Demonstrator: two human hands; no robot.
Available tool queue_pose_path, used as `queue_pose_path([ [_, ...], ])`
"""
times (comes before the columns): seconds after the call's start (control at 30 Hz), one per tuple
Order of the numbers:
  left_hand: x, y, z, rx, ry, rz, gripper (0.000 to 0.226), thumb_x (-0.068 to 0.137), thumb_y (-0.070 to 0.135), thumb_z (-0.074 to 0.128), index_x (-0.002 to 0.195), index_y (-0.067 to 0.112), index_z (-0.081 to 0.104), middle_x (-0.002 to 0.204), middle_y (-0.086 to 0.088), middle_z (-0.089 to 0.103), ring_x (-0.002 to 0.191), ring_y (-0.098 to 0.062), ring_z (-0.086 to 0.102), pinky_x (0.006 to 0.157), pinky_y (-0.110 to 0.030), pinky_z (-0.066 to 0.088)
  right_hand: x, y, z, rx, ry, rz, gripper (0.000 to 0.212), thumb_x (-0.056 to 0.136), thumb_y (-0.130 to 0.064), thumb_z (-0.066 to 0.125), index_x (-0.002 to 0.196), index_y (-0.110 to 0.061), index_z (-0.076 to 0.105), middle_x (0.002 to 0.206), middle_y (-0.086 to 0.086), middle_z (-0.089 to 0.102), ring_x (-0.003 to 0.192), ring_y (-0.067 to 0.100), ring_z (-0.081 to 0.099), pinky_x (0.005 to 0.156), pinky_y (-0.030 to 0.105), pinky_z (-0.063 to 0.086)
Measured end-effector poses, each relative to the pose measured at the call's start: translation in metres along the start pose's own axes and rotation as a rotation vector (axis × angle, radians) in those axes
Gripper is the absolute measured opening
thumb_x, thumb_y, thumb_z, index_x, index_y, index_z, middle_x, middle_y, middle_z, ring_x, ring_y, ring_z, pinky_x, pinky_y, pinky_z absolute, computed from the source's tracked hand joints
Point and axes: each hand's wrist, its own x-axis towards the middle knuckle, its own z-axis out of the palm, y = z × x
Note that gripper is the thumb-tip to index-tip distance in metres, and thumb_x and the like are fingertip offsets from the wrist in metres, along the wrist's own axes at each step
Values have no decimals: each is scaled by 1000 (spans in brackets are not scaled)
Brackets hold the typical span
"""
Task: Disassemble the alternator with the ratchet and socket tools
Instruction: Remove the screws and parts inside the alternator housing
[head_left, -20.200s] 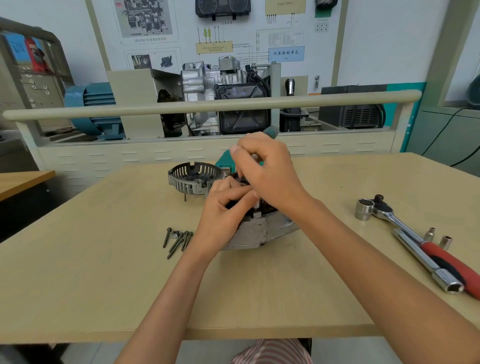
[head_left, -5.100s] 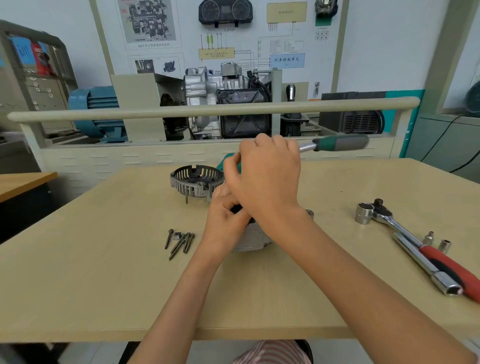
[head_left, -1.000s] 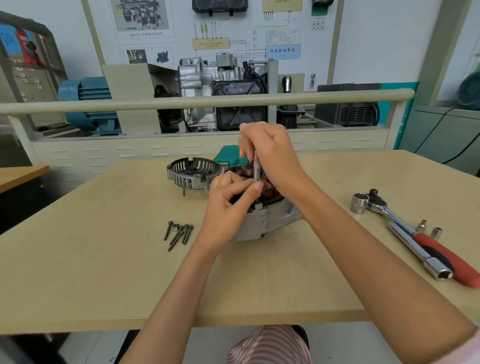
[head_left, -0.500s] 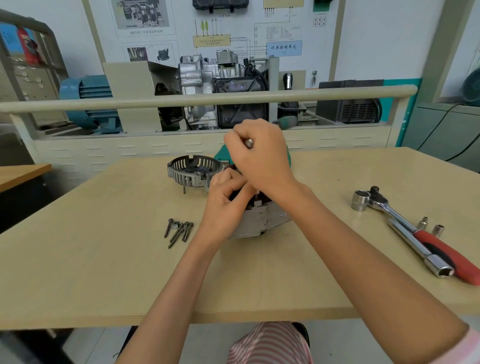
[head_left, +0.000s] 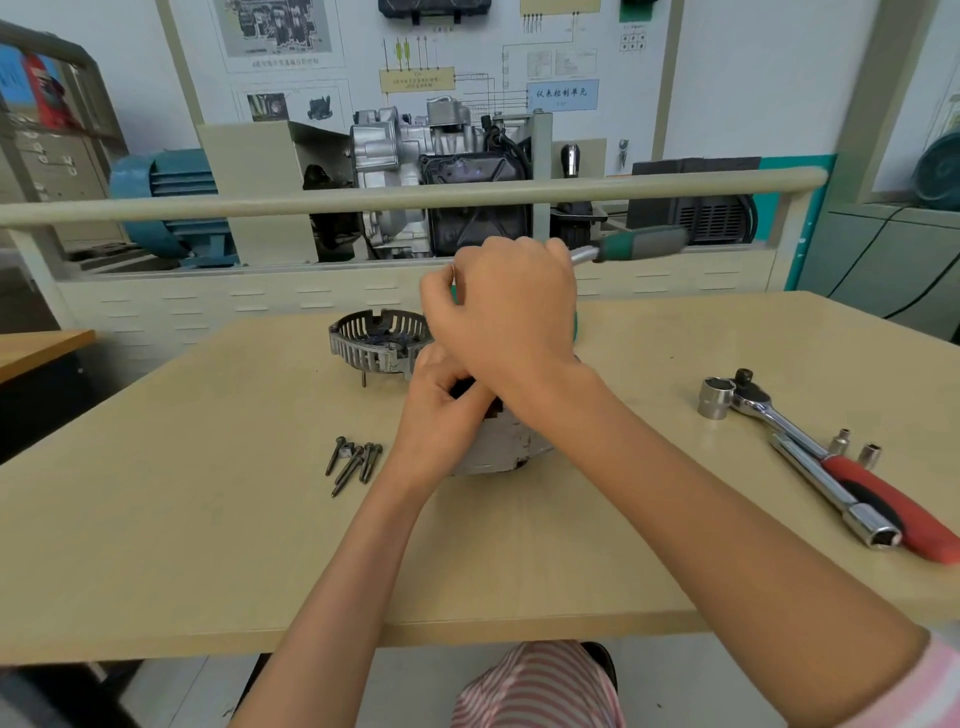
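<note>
Pale wood laminate covers the bench (head_left: 156, 545), and nearest its front edge there is only bare surface crossed by the person's two forearms. A little further in, four dark through-bolts (head_left: 353, 464) lie loose in a bunch to the left, and off to the right a red-handled ratchet (head_left: 810, 447) with a big socket on its head lies beside a chrome extension bar (head_left: 831, 493) and two small loose sockets (head_left: 854, 447). In the middle sits the alternator body (head_left: 501, 447), grey cast metal resting directly on the bench; it looks heavy, rigid and unlikely to slide by itself, so I'd say bracing it by its outer casing is the sensible hold. The left hand (head_left: 441, 415) does that, fingers curled around its upper edge. Above it, the right hand (head_left: 506, 317) is wrapped around the head end of a green-handled ratchet (head_left: 636, 243), whose handle pokes out to the right; the socket and fastener are hidden beneath the hand. Just behind and left, the removed slotted end cover (head_left: 376, 340) stands apart, lighter and thinner, best lifted by its rim. Beyond the bench, a rail (head_left: 208, 205) fronts a training engine display (head_left: 441, 171).
</note>
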Motion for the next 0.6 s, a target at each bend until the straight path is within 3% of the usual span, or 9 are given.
queue_pose_path([
  [0.1, 0, 2, -3, 37, -63, 16, 24, 84, 29, 56, 65, 39, 65, 77, 1, 54, 88, -12, 45, 81, -28, 36, 2, 15, -4, 680, -23, -5, 39, 79, -16, 45, 42, -15, 31, 41, 2, 30, 49, 16, 32, 58, 29, 27],
  [0.17, 0, 1, -4, 49, -77, 22, 29, 90, 27, 58, 67, 43, 64, 73, 17, 48, 88, -4, 43, 85, -25, 32, 3, 22, -8, 1025, -157, 31, 37, 79, -13, 42, 42, -10, 37, 47, 17, 37, 53, 25, 38, 58, 33, 33],
  [0.2, 0, 1, -4, 47, -77, 31, 33, 91, 25, 58, 64, 44, 64, 71, 20, 47, 86, -2, 42, 84, -24, 31, 5, 24, -9, 1077, -217, 39, 37, 79, -13, 40, 42, -10, 39, 50, 19, 40, 56, 27, 41, 62, 34, 37],
  [0.27, -1, 0, -4, 38, -65, 55, 30, 89, 22, 60, 66, 39, 67, 72, 13, 52, 85, -3, 44, 85, -25, 33, 5, 21, -8, 974, -201, 3, 35, 79, -11, 41, 44, -7, 41, 51, 18, 43, 60, 31, 43, 67, 34, 38],
  [0.33, -1, 0, -5, 36, -52, 78, 28, 86, 19, 60, 63, 33, 69, 73, 2, 59, 83, -3, 45, 81, -25, 36, 0, 16, -3, 659, -56, -80, 31, 80, -11, 47, 50, -7, 40, 51, 5, 38, 58, 23, 38, 64, 32, 32],
  [0.4, 0, -2, -4, 48, -35, 70, 50, 80, 7, 55, 41, 39, 57, 57, 15, 56, 68, 0, 43, 65, -17, 31, -7, 11, 4, 206, 95, -46, 22, 79, -19, 51, 59, -12, 47, 59, -1, 39, 64, 18, 37, 69, 32, 28],
  [0.47, -1, -2, -2, 67, -27, 54, 57, 78, -5, 51, 36, 33, 50, 46, 21, 49, 55, -1, 37, 55, -15, 22, -14, 6, 6, -83, 178, 12, 18, 77, -25, 50, 68, -11, 56, 65, 4, 47, 68, 22, 40, 70, 34, 28],
  [0.53, -2, 1, 1, 45, -3, 65, 48, 75, 4, 51, 38, 35, 53, 47, 19, 50, 61, 3, 41, 56, -11, 25, -14, 5, 3, -41, 173, 23, 17, 77, -25, 49, 65, -13, 52, 64, 2, 46, 68, 21, 40, 71, 34, 28],
  [0.6, -1, 3, 0, 28, -9, 59, 42, 76, 15, 56, 43, 41, 58, 61, 14, 55, 76, 9, 44, 69, -12, 33, -8, 7, -1, 171, 91, 21, 25, 79, -24, 47, 57, -16, 40, 56, -6, 36, 63, 17, 36, 71, 31, 28],
])
